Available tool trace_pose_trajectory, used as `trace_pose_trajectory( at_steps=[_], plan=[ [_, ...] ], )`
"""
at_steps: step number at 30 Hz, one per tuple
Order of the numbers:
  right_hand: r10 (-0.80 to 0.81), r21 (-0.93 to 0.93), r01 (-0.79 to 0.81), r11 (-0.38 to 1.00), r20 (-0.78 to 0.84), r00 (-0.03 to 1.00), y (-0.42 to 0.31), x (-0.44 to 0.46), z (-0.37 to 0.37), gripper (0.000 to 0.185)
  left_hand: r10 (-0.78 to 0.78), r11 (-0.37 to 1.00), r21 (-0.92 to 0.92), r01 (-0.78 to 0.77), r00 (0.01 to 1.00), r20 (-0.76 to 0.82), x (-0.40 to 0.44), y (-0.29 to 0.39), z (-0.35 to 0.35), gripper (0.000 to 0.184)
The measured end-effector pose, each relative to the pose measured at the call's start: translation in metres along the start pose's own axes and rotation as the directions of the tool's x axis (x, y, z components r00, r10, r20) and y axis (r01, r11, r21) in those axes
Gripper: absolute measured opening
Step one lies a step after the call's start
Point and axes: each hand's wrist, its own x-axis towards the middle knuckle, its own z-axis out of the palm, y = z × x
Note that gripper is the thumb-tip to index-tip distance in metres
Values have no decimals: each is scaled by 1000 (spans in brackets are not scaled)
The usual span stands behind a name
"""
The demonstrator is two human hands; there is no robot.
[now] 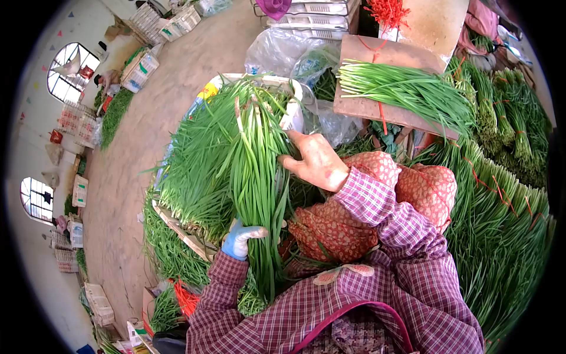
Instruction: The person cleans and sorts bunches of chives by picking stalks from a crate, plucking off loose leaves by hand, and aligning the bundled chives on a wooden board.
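My left hand (pixel 241 239), in a blue and white glove, cradles the lower leafy part of a loose bunch of long green stalks (pixel 254 159), its thumb stretched across them. The pale stalk ends point away from me. My right hand (pixel 313 161), bare, is at the right side of the bunch near its upper part, index finger and thumb apart, the other fingers curled and partly hidden. Beneath the bunch, a basket (pixel 177 227) holds a heap of more green stalks (pixel 197 159).
To the right, a board (pixel 359 106) carries another bunch (pixel 407 88) over a red tie (pixel 382 118). Tied bundles (pixel 495 218) fill the far right. Clear plastic bags (pixel 283 53) lie behind the basket. Red ties (pixel 186 299) sit at lower left.
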Motion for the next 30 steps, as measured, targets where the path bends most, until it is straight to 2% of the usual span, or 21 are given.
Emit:
trace_pose_trajectory(
  at_steps=[1, 3, 4, 6, 7, 9, 10, 12, 13, 15, 17, 19, 20, 21, 23, 25, 27, 29, 30],
  plan=[
    [-27, -53, 26, 998, -22, 999, 1, 0, 2, 37, -1, 1000, -2, 1, 1000, 0, 1, -9, -12, 60],
    [-74, -72, 69, 995, -65, 995, 1, -1, 7, 30, 50, 999, 28, -47, 991, -122, 2, -33, -40, 61],
    [-124, -93, 114, 989, -109, 986, 0, -1, 9, 23, 50, 999, 27, -47, 991, -123, 2, -21, -20, 61],
    [-157, -104, 147, 984, -99, 983, -1, 0, 10, 22, 61, 974, -221, -42, 995, 78, 2, 0, 19, 56],
    [-189, -114, 178, 977, -91, 978, -2, 1, 10, 21, 60, 974, -224, -41, 995, 78, 4, -3, 14, 56],
    [-236, -159, 218, 963, -107, 966, -3, 2, 7, 17, 67, 988, -150, -41, 983, 169, 10, -10, 1, 50],
    [-201, -232, 173, 957, -103, 974, -1, 4, 5, 17, 58, 987, -156, -39, 991, 117, 8, -9, 0, 45],
    [-173, -390, 118, 913, -108, 979, 5, 11, -2, 18, 35, 995, -100, -23, 991, 126, 7, -7, -10, 44],
    [-239, -488, 150, 860, -125, 963, 9, 15, -9, 20, 14, 999, -45, -8, 991, 131, 6, -4, -13, 43],
    [-302, -557, 171, 813, -152, 941, 19, 25, -20, 22, 4, 999, -41, 2, 989, 145, -2, 0, -19, 40],
    [-339, -598, 212, 773, -107, 935, 28, 29, -35, 23, -69, 995, 84, 59, 989, 129, -7, 0, -27, 39],
    [-245, -599, 154, 786, -73, 967, 35, 34, -45, 22, -82, 994, 79, 70, 984, 160, -7, 1, -33, 40],
    [-248, -606, 125, 786, -122, 961, 46, 39, -50, 21, -57, 994, 96, 43, 987, 151, -9, 1, -34, 40],
    [-366, -637, 168, 752, -191, 911, 59, 44, -61, 20, -32, 993, 114, 16, 989, 144, -10, 3, -35, 41],
    [-214, -611, 29, 791, -231, 949, 63, 46, -91, 18, -33, 992, 127, 21, 995, 95, -19, 1, -42, 43],
    [-165, -646, -63, 761, -287, 944, 73, 48, -105, 18, -91, 995, 47, 93, 995, -49, -26, -3, -49, 64],
    [-222, -677, -49, 735, -308, 925, 89, 45, -106, 18, -88, 996, 28, 88, 996, -5, -27, -3, -51, 65],
    [-115, -669, -127, 732, -305, 945, 99, 39, -98, 11, -118, 992, 26, 121, 989, -84, -31, 0, -49, 68],
    [-186, -690, -67, 721, -287, 940, 103, 32, -92, 12, -116, 993, 24, 119, 989, -87, -33, 1, -48, 68]
  ],
)
